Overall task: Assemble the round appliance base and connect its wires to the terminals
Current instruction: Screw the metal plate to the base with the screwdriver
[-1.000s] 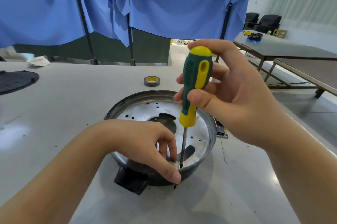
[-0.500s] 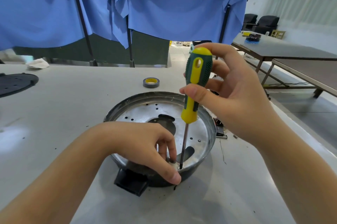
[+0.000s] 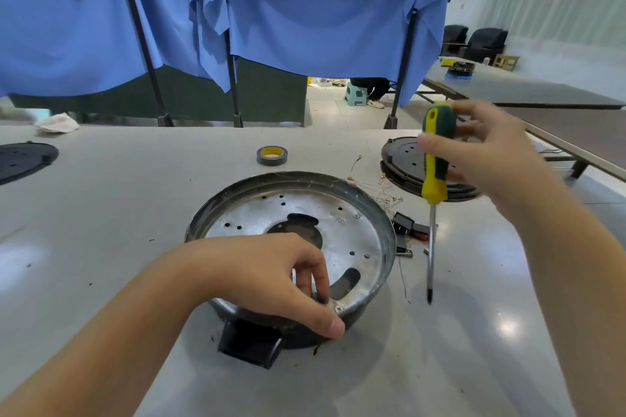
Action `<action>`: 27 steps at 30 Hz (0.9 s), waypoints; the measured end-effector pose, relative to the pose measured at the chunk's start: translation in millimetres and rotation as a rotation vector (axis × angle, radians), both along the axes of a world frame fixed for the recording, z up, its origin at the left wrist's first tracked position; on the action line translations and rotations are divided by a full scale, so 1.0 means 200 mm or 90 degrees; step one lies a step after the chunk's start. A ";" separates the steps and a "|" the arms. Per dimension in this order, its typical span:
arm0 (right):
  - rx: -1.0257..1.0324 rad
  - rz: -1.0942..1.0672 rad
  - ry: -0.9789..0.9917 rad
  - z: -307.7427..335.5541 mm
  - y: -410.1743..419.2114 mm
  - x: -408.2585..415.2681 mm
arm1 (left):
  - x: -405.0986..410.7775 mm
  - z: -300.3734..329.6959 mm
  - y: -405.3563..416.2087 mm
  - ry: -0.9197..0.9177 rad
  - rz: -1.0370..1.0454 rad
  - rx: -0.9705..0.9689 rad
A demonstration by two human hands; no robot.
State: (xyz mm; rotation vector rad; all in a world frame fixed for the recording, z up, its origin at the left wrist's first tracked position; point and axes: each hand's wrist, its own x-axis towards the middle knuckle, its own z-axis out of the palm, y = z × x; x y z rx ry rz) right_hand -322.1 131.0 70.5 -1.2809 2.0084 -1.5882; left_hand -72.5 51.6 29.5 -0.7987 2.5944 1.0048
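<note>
**A:** Where is the round base sitting?

**B:** The round appliance base [image 3: 294,247] lies on the grey table [image 3: 135,213], right under the left hand [image 3: 267,277] and down-left of the right hand [image 3: 487,159]. It is a dark-walled dish with a shiny perforated metal plate inside, and a black boxy tab juts from its near wall, just below the left wrist.

**A:** What is the left hand doing?

**B:** Its fingers curl over the near rim. The thumb presses on the outer wall, the fingertips reach inside against the plate, beside a small screw [image 3: 338,308]. Whether they pinch anything small, I cannot tell.

**A:** And the right one?

**B:** It grips a green-and-yellow screwdriver [image 3: 435,162] by the handle, thumb on the near side, fingers wrapped behind. The shaft hangs nearly upright, its tip outside the base, to the right of the left hand's fingertips and close above the table. The hand looks slightly blurred.

**A:** What lies around them?

**B:** Between the two hands, just beyond the base's right wall, sit a small black connector part [image 3: 403,226] and thin loose wires [image 3: 376,184]. Behind the screwdriver handle lie stacked black round covers [image 3: 403,162]. Beyond the left hand rests a roll of tape [image 3: 272,155] with a yellow core. Far left of the left arm lies another black disc [image 3: 23,159], with a crumpled white cloth [image 3: 57,123] past it. Blue drapes [image 3: 305,16] hang behind the table.
</note>
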 end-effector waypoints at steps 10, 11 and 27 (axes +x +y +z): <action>0.500 -0.057 0.072 -0.27 -0.07 -0.26 | -0.05 -0.05 0.05 0.072 0.053 -0.025; 0.525 -0.061 0.075 -0.29 -0.07 -0.26 | -0.05 -0.05 0.05 0.076 0.057 -0.027; 0.648 -0.064 0.143 -0.32 -0.05 -0.26 | -0.05 -0.06 0.05 0.080 0.059 -0.025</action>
